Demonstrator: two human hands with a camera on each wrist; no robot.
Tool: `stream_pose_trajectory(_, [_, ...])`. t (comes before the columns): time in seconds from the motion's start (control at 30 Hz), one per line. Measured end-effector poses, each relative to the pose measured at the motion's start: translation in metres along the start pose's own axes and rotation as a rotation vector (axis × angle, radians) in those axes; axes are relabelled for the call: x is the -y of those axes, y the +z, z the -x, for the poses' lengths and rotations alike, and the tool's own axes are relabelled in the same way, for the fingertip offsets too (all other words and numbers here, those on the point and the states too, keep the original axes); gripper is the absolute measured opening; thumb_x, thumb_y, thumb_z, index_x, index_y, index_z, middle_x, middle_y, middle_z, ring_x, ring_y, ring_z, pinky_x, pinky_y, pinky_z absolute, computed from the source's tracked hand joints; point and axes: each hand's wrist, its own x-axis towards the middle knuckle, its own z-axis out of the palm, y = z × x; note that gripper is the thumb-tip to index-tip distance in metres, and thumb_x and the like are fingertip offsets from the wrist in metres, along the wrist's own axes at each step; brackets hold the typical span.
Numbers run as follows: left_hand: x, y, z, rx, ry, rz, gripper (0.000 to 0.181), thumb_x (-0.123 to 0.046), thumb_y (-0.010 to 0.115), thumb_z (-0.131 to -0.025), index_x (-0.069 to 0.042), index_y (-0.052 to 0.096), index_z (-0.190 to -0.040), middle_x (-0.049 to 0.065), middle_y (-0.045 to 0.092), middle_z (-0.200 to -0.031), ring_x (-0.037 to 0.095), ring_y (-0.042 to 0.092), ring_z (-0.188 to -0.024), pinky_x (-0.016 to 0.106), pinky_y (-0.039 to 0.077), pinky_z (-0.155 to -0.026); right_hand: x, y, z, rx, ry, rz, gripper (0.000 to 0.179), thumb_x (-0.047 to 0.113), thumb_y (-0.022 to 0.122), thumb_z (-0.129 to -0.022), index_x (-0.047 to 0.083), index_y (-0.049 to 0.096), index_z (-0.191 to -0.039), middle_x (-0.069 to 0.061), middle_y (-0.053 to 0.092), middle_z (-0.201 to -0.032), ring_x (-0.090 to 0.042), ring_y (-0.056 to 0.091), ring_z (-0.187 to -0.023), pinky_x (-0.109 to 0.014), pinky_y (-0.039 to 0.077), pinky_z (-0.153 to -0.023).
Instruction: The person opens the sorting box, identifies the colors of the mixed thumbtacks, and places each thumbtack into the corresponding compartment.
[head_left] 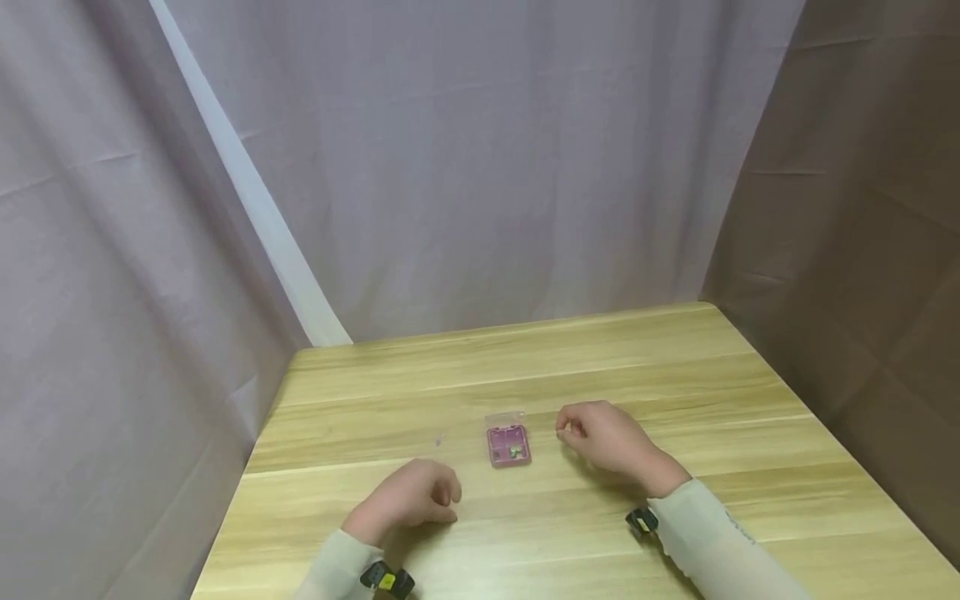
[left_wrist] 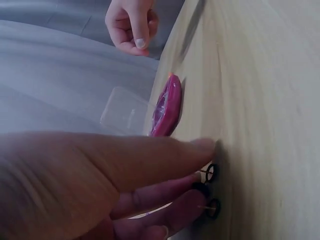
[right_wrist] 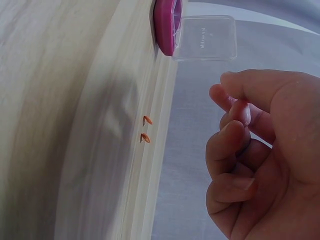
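A small pink compartment box (head_left: 509, 446) lies on the table with its clear lid (right_wrist: 206, 38) swung back. Greenish pieces (head_left: 516, 451) sit in one front compartment. My left hand (head_left: 408, 500) is left of the box and nearer me, its thumb and forefinger apart. Small black rings (left_wrist: 212, 173) with thin posts, like earrings, are by its fingertips; whether it touches them I cannot tell. To the right of the box hovers my right hand (head_left: 611, 437), fingers loosely curled, with no held thing visible. Two small orange pieces (right_wrist: 145, 137) lie on the table near it.
The wooden table (head_left: 480, 367) ends at grey curtains (head_left: 480, 167) behind and at the sides. A tiny purplish piece (head_left: 439, 439) lies left of the box. Each sleeve carries a black wrist device (head_left: 387, 579).
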Motion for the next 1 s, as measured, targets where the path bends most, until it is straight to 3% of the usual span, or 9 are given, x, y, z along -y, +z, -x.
stream_pose_trajectory(0.33, [-0.0002, 0.0036, 0.0011, -0.027, -0.046, 0.026, 0.020, -0.002, 0.084, -0.090, -0.019, 0.075, -0.086, -0.012, 0.067, -0.078, 0.007, 0.062, -0.065, 0.027, 0.056, -0.062, -0.0014, 0.0012, -0.0002, -0.008, 0.001, 0.013, 0.003, 0.020, 0.075, -0.105, 0.020, 0.077, -0.106, 0.014, 0.056, -0.066, -0.005, 0.048, -0.052, -0.028, 0.045, -0.052])
stream_pose_trajectory(0.6, [-0.0025, 0.0027, 0.0047, -0.042, -0.048, -0.064, 0.026, -0.009, 0.089, -0.086, -0.024, 0.068, -0.082, -0.014, 0.065, -0.081, 0.005, 0.060, -0.075, 0.029, 0.055, -0.071, -0.0029, 0.0030, -0.0009, -0.013, -0.006, 0.010, 0.004, 0.020, 0.074, -0.105, 0.020, 0.078, -0.106, 0.014, 0.054, -0.065, -0.005, 0.046, -0.051, -0.028, 0.043, -0.051])
stream_pose_trajectory(1.0, [-0.0003, 0.0044, 0.0051, -0.087, -0.026, 0.037, 0.022, 0.005, 0.081, -0.083, -0.015, 0.074, -0.085, -0.010, 0.068, -0.079, 0.007, 0.060, -0.064, 0.026, 0.055, -0.059, -0.0027, 0.0053, -0.0031, -0.010, -0.009, 0.015, 0.004, 0.019, 0.075, -0.104, 0.021, 0.078, -0.106, 0.014, 0.054, -0.065, -0.005, 0.046, -0.053, -0.028, 0.044, -0.051])
